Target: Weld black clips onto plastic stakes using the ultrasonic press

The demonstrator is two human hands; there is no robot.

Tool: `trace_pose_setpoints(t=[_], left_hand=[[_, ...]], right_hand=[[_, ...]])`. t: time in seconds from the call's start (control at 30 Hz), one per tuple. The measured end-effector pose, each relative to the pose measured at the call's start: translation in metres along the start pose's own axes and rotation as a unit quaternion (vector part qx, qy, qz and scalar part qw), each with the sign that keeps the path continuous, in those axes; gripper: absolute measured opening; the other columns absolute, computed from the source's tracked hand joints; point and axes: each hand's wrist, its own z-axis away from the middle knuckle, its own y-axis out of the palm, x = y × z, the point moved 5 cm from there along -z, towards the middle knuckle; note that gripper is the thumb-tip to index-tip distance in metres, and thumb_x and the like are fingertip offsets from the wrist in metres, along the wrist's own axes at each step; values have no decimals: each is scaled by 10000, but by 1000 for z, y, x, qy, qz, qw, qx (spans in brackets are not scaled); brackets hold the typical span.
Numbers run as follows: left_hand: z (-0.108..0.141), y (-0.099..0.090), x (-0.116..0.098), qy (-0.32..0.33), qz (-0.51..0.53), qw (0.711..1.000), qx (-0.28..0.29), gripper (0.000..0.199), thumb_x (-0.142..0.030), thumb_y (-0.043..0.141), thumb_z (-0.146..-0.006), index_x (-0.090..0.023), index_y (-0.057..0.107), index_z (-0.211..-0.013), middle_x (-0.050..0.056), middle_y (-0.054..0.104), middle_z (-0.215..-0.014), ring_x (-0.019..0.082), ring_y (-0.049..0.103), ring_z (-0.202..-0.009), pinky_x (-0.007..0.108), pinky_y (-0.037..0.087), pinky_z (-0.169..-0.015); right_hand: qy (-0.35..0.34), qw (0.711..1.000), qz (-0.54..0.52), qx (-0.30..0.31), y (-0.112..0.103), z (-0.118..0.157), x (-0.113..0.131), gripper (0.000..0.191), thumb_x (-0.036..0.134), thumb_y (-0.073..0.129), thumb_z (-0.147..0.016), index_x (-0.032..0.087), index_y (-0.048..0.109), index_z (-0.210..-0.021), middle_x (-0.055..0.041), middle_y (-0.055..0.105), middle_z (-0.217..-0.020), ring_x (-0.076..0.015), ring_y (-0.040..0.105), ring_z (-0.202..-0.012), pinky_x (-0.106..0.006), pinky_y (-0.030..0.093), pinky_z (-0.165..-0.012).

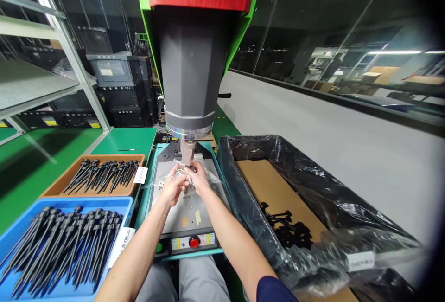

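Observation:
Both hands meet just below the grey metal tool tip (188, 150) of a press-like machine, above its metal work plate (174, 216). My left hand (173, 187) is closed, thumb and fingers pinched together. Close beside it, my right hand (199, 178) is also closed, its fingertips near the tip. Clear plastic film (212, 177) spreads around and behind the hands. What the fingers pinch is small and partly hidden, so I cannot make it out. The machine's dark grey housing (189, 65) hangs directly above.
At left, a blue tray (127, 209) and an orange tray (52, 193) hold many black stemmed parts. A bin lined with black plastic (243, 195) at right holds similar black parts (294, 232) on cardboard. A red button (194, 242) and a green button (159, 247) face me.

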Motion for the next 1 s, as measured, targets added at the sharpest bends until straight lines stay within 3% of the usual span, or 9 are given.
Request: trace_pose_setpoints(t=[0.13, 0.2, 0.3, 0.4, 0.47, 0.6, 0.77, 1.0], left_hand=[[0, -1, 0, 6, -1, 1000, -2, 952, -198, 792, -692, -187, 261, -1481, 23, 688, -740, 108, 640, -543, 139, 429, -429], [0, -1, 0, 8, -1, 1000, -3, 962, -200, 797, -684, -187, 258, -1481, 14, 679, -723, 112, 641, -538, 139, 427, -423], [0, 1, 0, 7, -9, 1000, 3, 956, -210, 795, -691, -191, 255, -1479, 9, 676, -713, 114, 645, -540, 139, 432, -425], [0, 1, 1, 9, -15, 1000, 4, 944, -215, 797, -689, -203, 270, -1472, 15, 689, -737, 112, 653, -550, 136, 439, -433], [0, 1, 1, 15, -16, 1000, -3, 950, -213, 802, -680, -207, 275, -1470, 19, 698, -752, 108, 654, -552, 133, 442, -437], [-1, 1, 0, 18, -36, 999, -16, 972, -215, 800, -676, -205, 252, -1479, 27, 707, -758, 110, 653, -546, 129, 430, -425], [-3, 2, -3, -14, -73, 996, -52, 926, -271, 755, -750, -201, 202, -1490, 62, 718, -771, 154, 687, -569, 175, 480, -440], [-1, 4, -5, -40, -101, 992, -57, 907, -323, 740, -789, -199, 182, -1494, 65, 710, -752, 182, 705, -585, 202, 505, -451]], right_hand=[[46, 998, -30, -14, 4, 1, -3, 367, 366, 745, -610, 203, 579, -894, 33, 576, -740, -122, 526, -544, -241, 460, -502], [46, 999, -23, -18, 4, 1, -4, 357, 355, 746, -619, 207, 589, -903, 24, 599, -755, -133, 553, -560, -255, 484, -526], [14, 1000, -5, -25, -2, 4, -5, 410, 321, 756, -638, 226, 635, -1019, -33, 673, -963, -202, 650, -859, -324, 538, -761], [9, 1000, -7, -17, -12, 8, -15, 546, 325, 763, -668, 264, 624, -1192, -70, 639, -1227, -252, 569, -1177, -419, 453, -999], [28, 999, -19, -2, -19, 11, -24, 602, 341, 771, -670, 269, 610, -1246, -80, 600, -1309, -275, 519, -1256, -459, 410, -1050], [52, 997, -50, 5, -30, 11, -32, 689, 319, 777, -644, 257, 583, -1303, -100, 551, -1379, -303, 482, -1299, -491, 390, -1067], [64, 996, -66, -7, -34, 1, -26, 745, 234, 728, -625, 264, 546, -1347, -110, 550, -1381, -304, 483, -1300, -518, 374, -1067], [91, 993, -67, -21, -35, 2, -31, 699, 212, 728, -600, 304, 608, -1283, -94, 612, -1308, -326, 532, -1245, -539, 443, -986]])
